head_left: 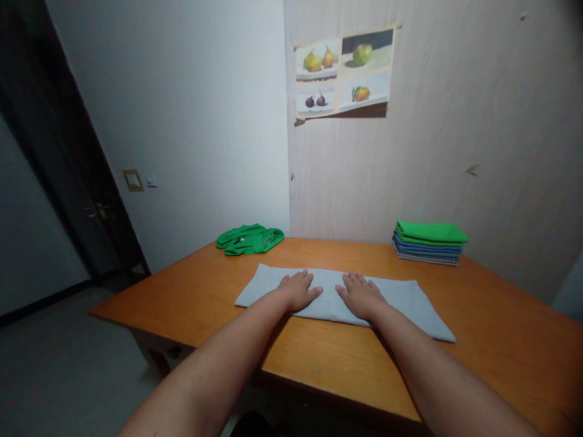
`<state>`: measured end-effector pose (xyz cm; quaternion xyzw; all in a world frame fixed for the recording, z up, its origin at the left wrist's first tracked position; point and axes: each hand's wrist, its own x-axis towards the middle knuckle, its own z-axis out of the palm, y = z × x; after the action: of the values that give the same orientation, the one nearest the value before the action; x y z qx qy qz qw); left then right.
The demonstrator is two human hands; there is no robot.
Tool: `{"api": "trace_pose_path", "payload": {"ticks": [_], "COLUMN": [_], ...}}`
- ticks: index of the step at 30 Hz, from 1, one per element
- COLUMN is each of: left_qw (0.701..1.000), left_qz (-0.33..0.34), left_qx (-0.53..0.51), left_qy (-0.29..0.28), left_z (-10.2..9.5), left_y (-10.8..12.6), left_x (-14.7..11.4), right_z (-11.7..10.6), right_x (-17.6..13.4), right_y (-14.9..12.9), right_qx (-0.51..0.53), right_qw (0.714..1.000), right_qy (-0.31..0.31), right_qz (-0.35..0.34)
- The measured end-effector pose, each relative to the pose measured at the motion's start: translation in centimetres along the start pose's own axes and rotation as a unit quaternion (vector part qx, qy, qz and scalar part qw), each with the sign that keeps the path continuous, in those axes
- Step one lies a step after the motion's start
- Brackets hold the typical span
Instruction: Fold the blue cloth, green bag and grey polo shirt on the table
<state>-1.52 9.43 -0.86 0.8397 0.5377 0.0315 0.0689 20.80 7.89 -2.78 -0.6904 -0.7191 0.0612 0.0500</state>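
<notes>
A light grey cloth (332, 306), folded into a long flat strip, lies across the wooden table in front of me. My left hand (298, 291) rests flat on it left of the middle, fingers stretched out. Just to the right, my right hand (362, 294) is also laid flat on the cloth with its fingers extended. A gap of bare cloth separates the two thumbs. Neither hand grasps anything. The cloth's two ends reach out past the hands on both sides.
On the table (337, 373), a crumpled green garment (250, 240) lies at the back left. A stack of folded cloths (428, 243), bright green on top and blue and checked below, sits at the back right. Walls rise behind; a fruit picture sheet (344, 76) hangs there.
</notes>
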Motion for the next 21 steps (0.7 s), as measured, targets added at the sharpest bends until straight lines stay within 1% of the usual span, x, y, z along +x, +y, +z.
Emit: {"api": "trace_pose_path", "payload": {"ticks": [3,5,8,10,14,18,21], "left_qw": [0.999,0.998,0.999,0.999,0.996,0.994,0.988], "left_qz": [-0.036,-0.058,-0.046,-0.037,-0.070,-0.093,-0.116], "left_qx": [0.010,0.020,0.021,0.014,0.009,-0.019,-0.059], "left_qy": [0.024,0.030,0.019,0.022,0.046,0.054,0.078], "left_z": [0.0,0.1,0.1,-0.1,-0.5,-0.9,-1.9], "left_y": [-1.5,-2.3,-3.3,-4.1,-6.4,-7.7,-8.5], "left_x": [0.1,0.1,0.0,-0.2,-0.8,-0.8,-0.7], "right_z": [0.0,0.1,0.3,0.4,0.7,0.8,0.9], "right_x": [0.0,0.0,0.0,0.1,0.3,0.4,0.3], "right_y": [0.0,0.0,0.2,0.2,0.3,0.3,0.3], "right_qx": [-0.002,-0.002,-0.001,0.000,0.004,0.009,0.013], "right_qw": [1.000,1.000,1.000,1.000,1.000,1.000,1.000], "right_qy": [0.001,0.004,0.009,0.010,0.014,0.018,0.021], "right_qz": [-0.001,-0.003,-0.004,-0.006,-0.009,-0.008,-0.006]}}
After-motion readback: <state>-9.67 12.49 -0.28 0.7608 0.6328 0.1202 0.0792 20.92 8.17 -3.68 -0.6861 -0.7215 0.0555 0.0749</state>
